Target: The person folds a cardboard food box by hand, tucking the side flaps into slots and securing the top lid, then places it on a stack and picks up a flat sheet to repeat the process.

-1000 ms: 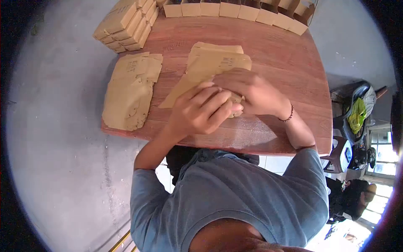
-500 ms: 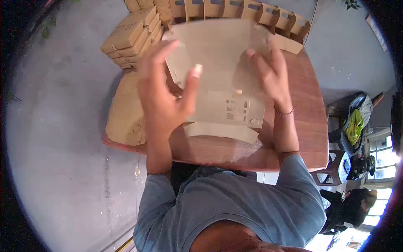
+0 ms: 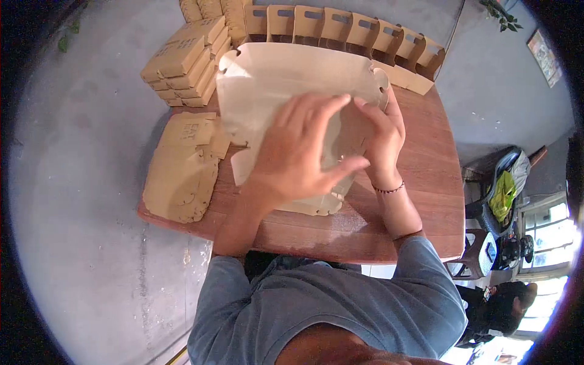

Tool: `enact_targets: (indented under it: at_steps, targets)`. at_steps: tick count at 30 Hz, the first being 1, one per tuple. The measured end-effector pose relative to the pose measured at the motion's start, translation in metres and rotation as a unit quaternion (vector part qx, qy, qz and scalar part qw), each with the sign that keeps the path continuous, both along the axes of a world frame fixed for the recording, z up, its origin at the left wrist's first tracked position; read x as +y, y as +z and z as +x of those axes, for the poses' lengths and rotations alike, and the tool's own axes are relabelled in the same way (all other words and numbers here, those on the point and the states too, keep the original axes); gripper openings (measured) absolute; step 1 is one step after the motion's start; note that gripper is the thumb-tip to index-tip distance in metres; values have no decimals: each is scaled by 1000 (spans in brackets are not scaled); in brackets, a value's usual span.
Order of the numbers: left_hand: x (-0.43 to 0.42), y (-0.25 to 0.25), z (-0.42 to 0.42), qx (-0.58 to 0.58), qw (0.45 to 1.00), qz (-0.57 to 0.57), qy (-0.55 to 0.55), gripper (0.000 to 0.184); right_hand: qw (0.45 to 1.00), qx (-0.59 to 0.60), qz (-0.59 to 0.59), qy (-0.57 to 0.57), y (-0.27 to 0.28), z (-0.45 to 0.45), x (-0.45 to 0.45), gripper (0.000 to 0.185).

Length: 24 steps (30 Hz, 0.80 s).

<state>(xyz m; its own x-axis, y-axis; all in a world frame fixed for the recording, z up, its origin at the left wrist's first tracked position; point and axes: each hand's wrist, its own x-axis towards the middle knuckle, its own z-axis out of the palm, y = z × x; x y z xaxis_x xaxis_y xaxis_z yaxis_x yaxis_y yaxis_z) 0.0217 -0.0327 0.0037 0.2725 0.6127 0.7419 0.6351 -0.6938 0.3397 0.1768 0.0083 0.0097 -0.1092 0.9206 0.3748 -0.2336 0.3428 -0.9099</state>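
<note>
A large flat cardboard sheet (image 3: 261, 85) with notched corners is raised at a tilt over the table in the head view. My right hand (image 3: 386, 131) is at its right edge, with the fingers behind the sheet and the thumb in front. My left hand (image 3: 298, 149) is over the middle of the sheet, fingers and thumb spread, holding nothing. Under and below the hands lies more flat cardboard (image 3: 313, 205). Left of it a pile of flat cardboard pieces (image 3: 179, 173) with printed lettering lies on the table.
The brown wooden table (image 3: 432, 201) has folded boxes (image 3: 182, 61) stacked at its back left. Open cartons with handle slots (image 3: 337, 30) stand in a row along the back. At the right are a stool (image 3: 480, 252), a chair (image 3: 496, 194) with bags and another person (image 3: 499, 310) in dark clothes.
The cardboard sheet has been lifted from the table and turned. My left hand has moved right across it, and my right hand has moved slightly down along its right side.
</note>
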Motion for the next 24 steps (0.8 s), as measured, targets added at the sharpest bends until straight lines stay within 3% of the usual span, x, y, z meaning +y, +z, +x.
enact_targets:
  at_steps: [2,3,7,10,12,13,15,16,18,19,21,22,23,24]
  targets:
    - [1,-5,13,23,1000,-8,-11,99,983,153,-93,32,1,-3,-2,48]
    - [4,-7,17,32,999,-12,-27,110,969,213,-74,98,-3,-2,1,47]
    - [14,-13,16,25,998,-11,-49,114,949,281,-106,95,-7,-3,3,45]
    - [16,-12,10,-1,997,-27,-79,113,918,346,-74,178,-6,0,2,41]
    - [15,-10,6,45,992,-50,-108,95,918,358,-42,168,-13,1,4,52]
    - [15,-9,5,44,992,-49,-108,95,918,357,-42,168,-12,0,3,52]
    - [13,-9,3,8,994,-21,-111,66,924,344,-16,165,-8,-5,2,60]
    - [12,-10,2,8,994,-21,-111,66,924,344,-16,165,-8,-7,2,60]
    - [10,-13,-1,-35,996,-48,-63,44,938,294,29,180,-9,-11,2,60]
    - [10,-12,-2,-35,996,-48,-63,44,938,294,29,180,-10,-12,3,60]
    - [8,-8,-5,-85,989,-106,-51,29,992,67,100,31,-13,-11,3,48]
    - [6,-4,-6,-84,989,-106,-52,29,992,67,100,30,-15,-7,9,48]
    - [3,0,-7,-100,987,-119,-28,27,965,-63,247,-59,-16,-1,21,46]
    - [2,2,-8,-117,984,-132,-3,25,892,-192,382,-144,-14,1,27,45]
